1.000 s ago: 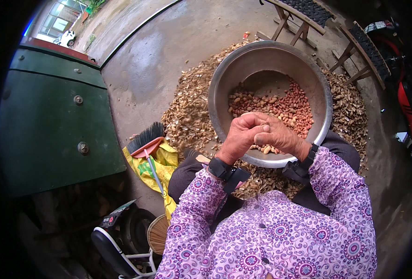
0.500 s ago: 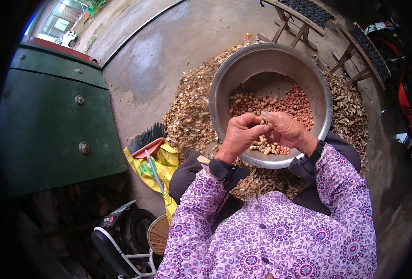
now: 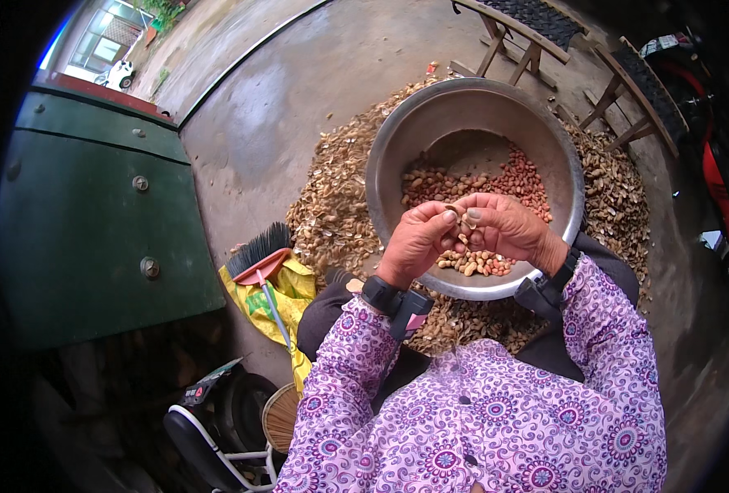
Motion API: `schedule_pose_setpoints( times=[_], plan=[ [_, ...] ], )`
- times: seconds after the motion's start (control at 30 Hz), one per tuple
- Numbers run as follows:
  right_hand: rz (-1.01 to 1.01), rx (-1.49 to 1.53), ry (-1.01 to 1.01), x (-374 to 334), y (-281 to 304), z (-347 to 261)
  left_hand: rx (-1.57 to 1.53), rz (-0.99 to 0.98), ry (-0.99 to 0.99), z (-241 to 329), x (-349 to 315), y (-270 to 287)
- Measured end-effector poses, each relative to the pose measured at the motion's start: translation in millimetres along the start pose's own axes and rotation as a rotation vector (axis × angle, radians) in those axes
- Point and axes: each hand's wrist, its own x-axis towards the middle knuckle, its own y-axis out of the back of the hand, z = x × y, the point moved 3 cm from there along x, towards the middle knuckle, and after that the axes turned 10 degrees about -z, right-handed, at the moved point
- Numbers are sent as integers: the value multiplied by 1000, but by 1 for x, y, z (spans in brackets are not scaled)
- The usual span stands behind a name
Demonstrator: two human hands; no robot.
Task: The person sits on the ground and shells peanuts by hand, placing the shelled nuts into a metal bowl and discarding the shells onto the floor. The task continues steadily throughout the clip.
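Both hands meet over the near half of a wide metal basin (image 3: 537, 111). A peanut (image 3: 464, 222) with its shell split apart is pinched between them. The thumb and fingers of my left hand (image 3: 416, 241) close on one side of it, and those of my right hand (image 3: 512, 230) on the other. Reddish shelled kernels (image 3: 525, 177) lie across the basin's right side. Whole unshelled peanuts (image 3: 473, 263) sit below my hands, and more lie left of the kernels. My fingers hide part of the basin's contents.
Heaps of empty peanut shells (image 3: 332, 185) surround the basin on the floor. To the left lie a broom (image 3: 258, 263) and a yellow sack (image 3: 299, 283), near a dark green panel (image 3: 93, 222). Wooden benches (image 3: 537, 49) stand far right, beside a red and black vehicle (image 3: 719, 181).
The peanut's shell now shows opened between my fingertips. My left hand has turned slightly and shifted a little left; my right hand stays close to it.
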Motion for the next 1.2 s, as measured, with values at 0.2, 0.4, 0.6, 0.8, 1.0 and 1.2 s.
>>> schedule_pose_setpoints(
  times=[0.2, 0.4, 0.6, 0.8, 1.0, 1.2],
  plan=[
    [55, -211, 61, -2, 12, -4, 17, 91, 23, 1, 3, 2],
    [403, -757, 171, -10, 15, -27, 130, 170, 20, 6, -3, 10],
    [215, -843, 73, -10, 22, -19, 622, 9, 351, 6, -20, 4],
    [-2, -1328, -260, 1, 45, 3, 959, -335, 519, 2, -37, -6],
    [464, -1502, -454, -5, 132, 23, 847, -46, 352, 22, -42, -6],
    [646, -1821, -398, -21, 161, 54, 853, -66, 230, 27, -52, -3]
  ],
)
